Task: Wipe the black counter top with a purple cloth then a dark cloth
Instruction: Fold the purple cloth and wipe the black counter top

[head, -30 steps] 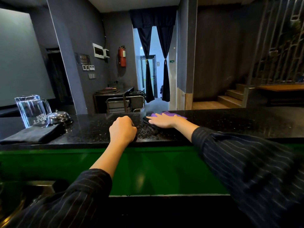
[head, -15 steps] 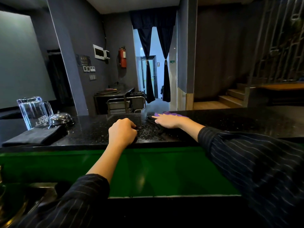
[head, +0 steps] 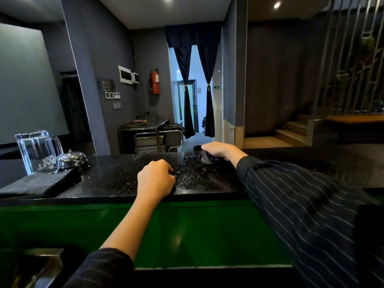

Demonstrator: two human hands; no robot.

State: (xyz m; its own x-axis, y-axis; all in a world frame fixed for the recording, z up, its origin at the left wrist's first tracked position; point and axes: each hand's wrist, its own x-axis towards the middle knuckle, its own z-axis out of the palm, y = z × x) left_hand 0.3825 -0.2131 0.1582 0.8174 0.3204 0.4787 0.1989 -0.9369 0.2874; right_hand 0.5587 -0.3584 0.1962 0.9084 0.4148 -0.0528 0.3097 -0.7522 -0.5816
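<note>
The black speckled counter top (head: 116, 177) runs across the view above a green front panel. My right hand (head: 218, 149) is at the counter's far edge, fingers curled over a bunched purple cloth (head: 211, 158). The bunch looks dark on its left side, and only a little purple shows under the fingers. My left hand (head: 155, 179) rests as a closed fist on the counter near its front edge; nothing is visible in it. A folded dark cloth (head: 37, 182) lies flat at the counter's left end. Wet streaks shine between my hands.
An upturned clear glass pitcher (head: 38, 151) and a silver call bell (head: 71, 160) stand at the left, just behind the folded cloth. A steel sink edge (head: 39, 265) shows at the lower left. Beyond the counter are a metal trolley (head: 158, 140) and wooden steps (head: 291, 132).
My right hand went from lying flat on the spread purple cloth to curling over it and bunching it at the far edge. My left fist stayed where it was.
</note>
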